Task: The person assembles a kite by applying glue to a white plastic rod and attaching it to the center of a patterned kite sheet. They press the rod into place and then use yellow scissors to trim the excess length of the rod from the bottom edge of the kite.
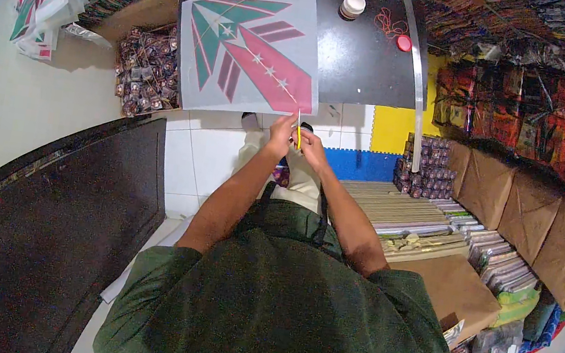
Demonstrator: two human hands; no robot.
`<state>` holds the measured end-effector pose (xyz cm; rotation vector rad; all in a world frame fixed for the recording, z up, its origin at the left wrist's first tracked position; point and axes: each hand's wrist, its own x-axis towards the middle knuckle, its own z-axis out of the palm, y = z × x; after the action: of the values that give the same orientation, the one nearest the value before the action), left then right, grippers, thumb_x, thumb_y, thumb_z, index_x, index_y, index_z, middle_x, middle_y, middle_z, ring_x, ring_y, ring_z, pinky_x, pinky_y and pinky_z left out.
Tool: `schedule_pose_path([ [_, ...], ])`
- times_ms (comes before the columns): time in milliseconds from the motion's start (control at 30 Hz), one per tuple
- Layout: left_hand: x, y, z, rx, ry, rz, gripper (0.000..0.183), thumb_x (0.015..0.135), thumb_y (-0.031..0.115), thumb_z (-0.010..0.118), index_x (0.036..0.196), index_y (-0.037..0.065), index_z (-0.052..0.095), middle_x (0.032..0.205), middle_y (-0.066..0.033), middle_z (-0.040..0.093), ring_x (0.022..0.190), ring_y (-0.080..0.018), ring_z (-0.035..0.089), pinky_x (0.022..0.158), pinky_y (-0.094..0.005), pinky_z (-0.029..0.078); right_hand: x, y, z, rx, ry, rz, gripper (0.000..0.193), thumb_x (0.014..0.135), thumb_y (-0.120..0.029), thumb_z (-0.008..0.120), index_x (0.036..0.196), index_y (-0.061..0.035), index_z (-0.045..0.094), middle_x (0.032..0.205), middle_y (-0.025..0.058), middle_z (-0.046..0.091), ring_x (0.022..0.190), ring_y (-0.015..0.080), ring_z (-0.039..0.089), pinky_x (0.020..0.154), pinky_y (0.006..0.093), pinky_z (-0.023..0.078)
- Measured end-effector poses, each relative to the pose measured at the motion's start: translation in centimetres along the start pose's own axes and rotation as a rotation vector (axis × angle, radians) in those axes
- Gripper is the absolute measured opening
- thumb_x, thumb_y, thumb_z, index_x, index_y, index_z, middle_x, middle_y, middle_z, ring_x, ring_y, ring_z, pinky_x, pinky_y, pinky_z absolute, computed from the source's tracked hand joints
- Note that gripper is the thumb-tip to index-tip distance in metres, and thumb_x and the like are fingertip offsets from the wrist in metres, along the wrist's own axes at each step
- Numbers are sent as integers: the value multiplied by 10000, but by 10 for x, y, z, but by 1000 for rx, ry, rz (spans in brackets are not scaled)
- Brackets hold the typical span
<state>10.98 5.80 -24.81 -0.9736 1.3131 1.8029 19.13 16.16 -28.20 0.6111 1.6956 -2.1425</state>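
A large whitish plastic sheet [200, 96] with a printed green, red and dark pattern lies on the black table. A thin pale line, stick or string, runs along its red part to the corner nearest me. At that corner, past the table's near edge, my left hand [281, 135] has its fingers pinched together; what lies between them is too small to name. Close beside it, my right hand [312, 149] is closed around a slim yellow-handled tool [299, 135] pointing up toward the sheet. Whether it is a cutter or scissors is unclear.
On the black table [356, 64] stand a white-lidded jar [353, 6], a red round lid [404, 43] and tangled red string [388, 24]. A box of small wrapped items [146, 70] sits left. Stacked bundles [379, 208] and brown paper packages [483, 187] crowd the right.
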Motion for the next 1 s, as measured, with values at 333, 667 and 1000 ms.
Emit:
schedule_pose_path([
  [333,15,-12,-15,84,-53,-55,365,885,390,644,1173,183,562,1138,16,591,1101,-152,486,889,-445,325,0,-15,4,45,37,105,364,928,-327,674,1148,-38,654,791,-35,601,723,69,534,653,233,407],
  [667,20,-14,-18,58,-18,-36,293,889,334,656,1109,142,625,966,4,603,920,-127,534,783,-395,352,1,-25,3,49,-22,129,360,920,-350,670,1122,-52,667,829,-21,623,753,79,555,663,239,420],
  [1000,42,-27,-32,80,-132,62,245,927,343,566,1046,144,646,965,17,631,928,-154,573,888,-516,366,2,-38,6,1,-22,95,316,954,-293,625,1130,-34,663,867,-2,639,755,81,549,676,250,452],
])
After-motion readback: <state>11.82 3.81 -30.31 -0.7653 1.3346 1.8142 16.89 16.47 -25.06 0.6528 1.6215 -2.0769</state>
